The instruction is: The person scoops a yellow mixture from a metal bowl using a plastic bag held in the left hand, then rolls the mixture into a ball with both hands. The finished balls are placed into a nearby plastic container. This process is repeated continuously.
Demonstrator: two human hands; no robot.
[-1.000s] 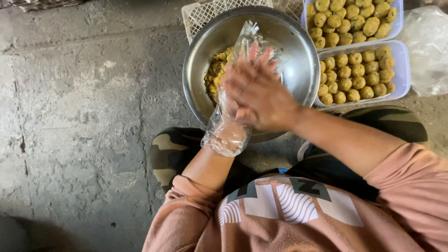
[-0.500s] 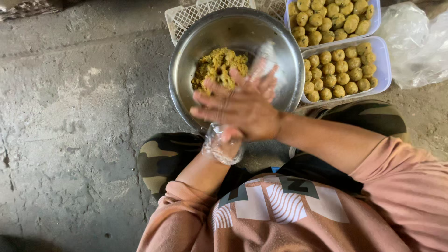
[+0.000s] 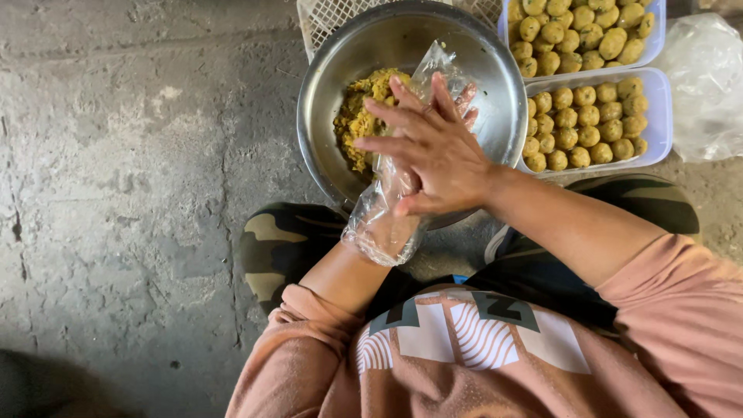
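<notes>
Since prev frame hands sit a bit higher over the steel bowl (image 3: 325, 101) — right hand (image 3: 437, 155) lies flat on top, fingers spread, pressing down on left hand (image 3: 402, 182) in a clear plastic glove (image 3: 383, 224). Yellow mix (image 3: 360, 108) just left of fingertips; left-hand fingers hidden, can't tell.

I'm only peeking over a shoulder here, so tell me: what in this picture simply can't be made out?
Head view only:
- Left hand: wrapped in a clear plastic glove and covered by the right hand; whether anything lies between the palms is hidden.
- Yellow mixture in the steel bowl: partly hidden by the hands.
- Upper tray of balls and white mesh crate: cut off by the top edge.
- Crumpled plastic bag: contents unclear.
</notes>
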